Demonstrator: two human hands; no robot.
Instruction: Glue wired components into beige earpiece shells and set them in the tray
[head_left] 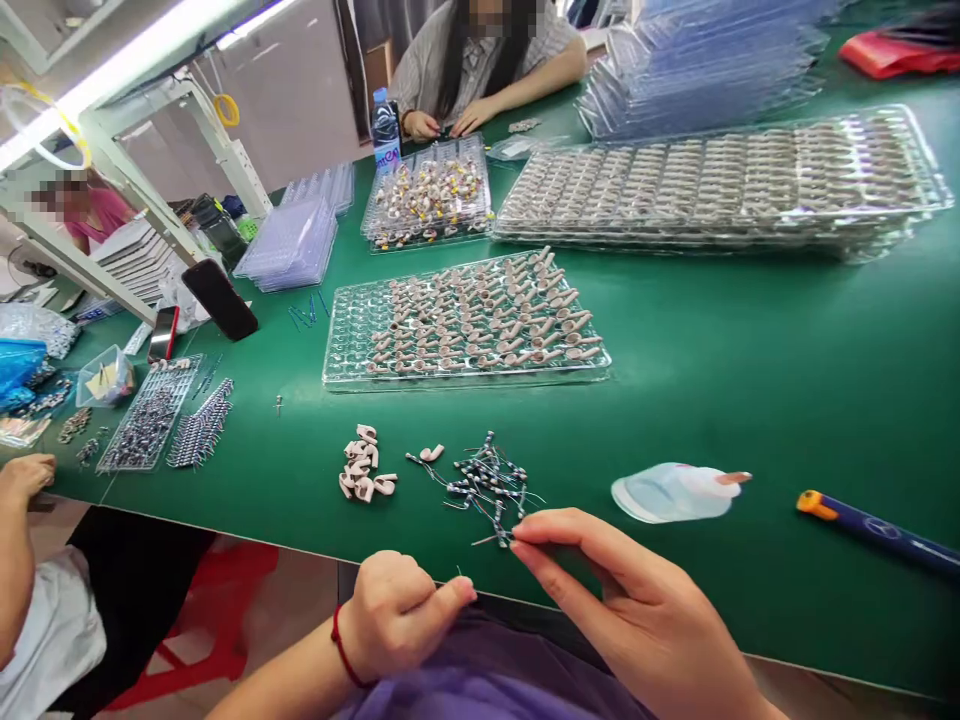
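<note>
My right hand [630, 600] reaches over the table's near edge, its thumb and fingers pinched on one small wired component at the near side of a loose pile of wired components [487, 485]. My left hand [401, 615], with a red cord on its wrist, is curled in a loose fist below the table edge; a thin wire tip shows above its thumb. A small heap of beige plastic caps [364, 470] lies left of the pile. Beyond them sits a clear tray [352, 365] partly filled with beige capped parts.
A flat clear glue bottle [675, 492] and a blue-and-orange knife [877, 528] lie to the right. Stacked filled trays [885, 215] stand at the back right. A person sits opposite, another person's hand [26, 475] rests at the left. Phones [219, 298] and small-part trays [150, 415] lie left.
</note>
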